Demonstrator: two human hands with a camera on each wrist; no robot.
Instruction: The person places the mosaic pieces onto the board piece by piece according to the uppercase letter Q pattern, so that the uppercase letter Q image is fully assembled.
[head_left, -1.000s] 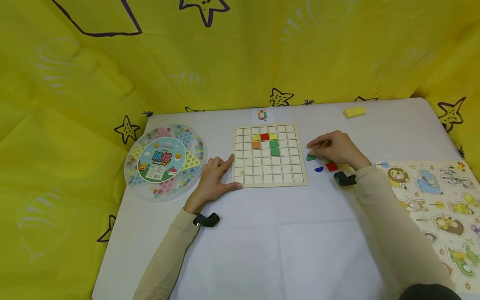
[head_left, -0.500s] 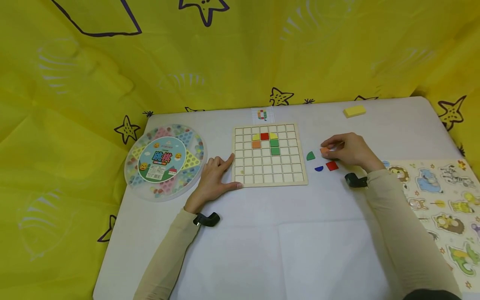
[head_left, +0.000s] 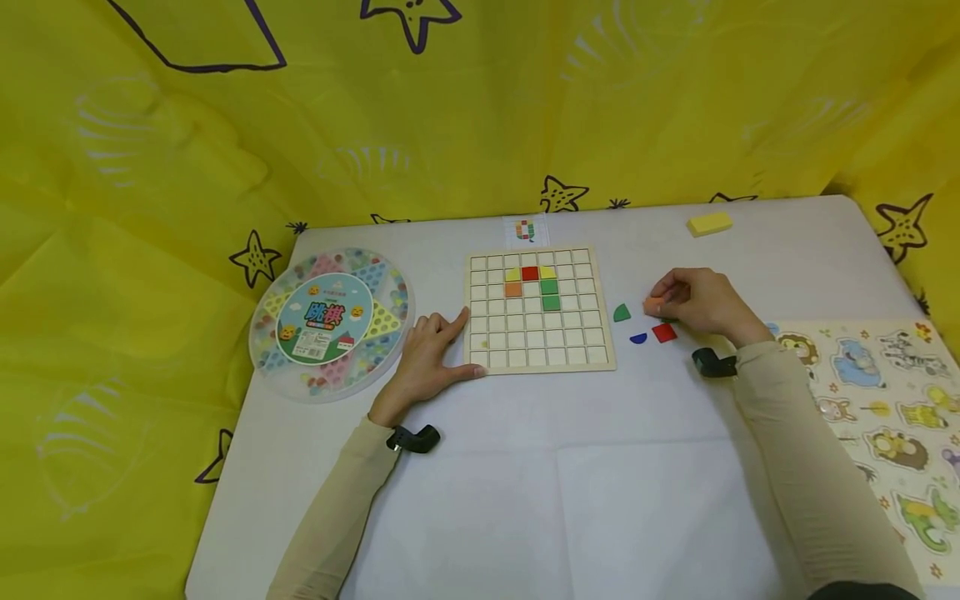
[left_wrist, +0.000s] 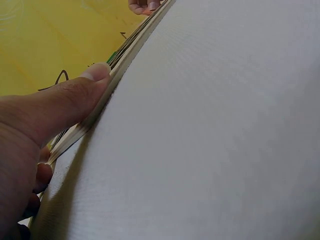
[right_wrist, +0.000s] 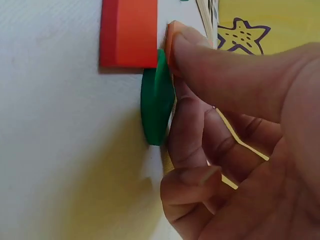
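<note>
In the head view a wooden grid board (head_left: 538, 337) lies mid-table, with red, yellow, orange and green tiles set in its upper cells. My left hand (head_left: 429, 357) rests at its lower left corner, thumb on the near edge and index finger at the left edge. In the left wrist view the thumb (left_wrist: 75, 100) lies straight against the board's rim. My right hand (head_left: 697, 298) pinches an orange tile (head_left: 653, 306) right of the board. Close by lie a green quarter-round tile (head_left: 622, 312), a blue half-round tile (head_left: 637, 338), a red tile (head_left: 664, 332) and a green leaf-shaped tile (right_wrist: 157, 107).
A small pattern card (head_left: 525, 231) lies behind the board. To the left is a round Chinese checkers set (head_left: 330, 325). A yellow block (head_left: 709, 224) sits at the back right. An animal puzzle board (head_left: 885, 417) lies at the right, partly under the right arm.
My right hand has moved right, from the green quarter-round tile to the orange tile, which it now pinches and has shifted slightly. My left hand and the grid board stay in place.
</note>
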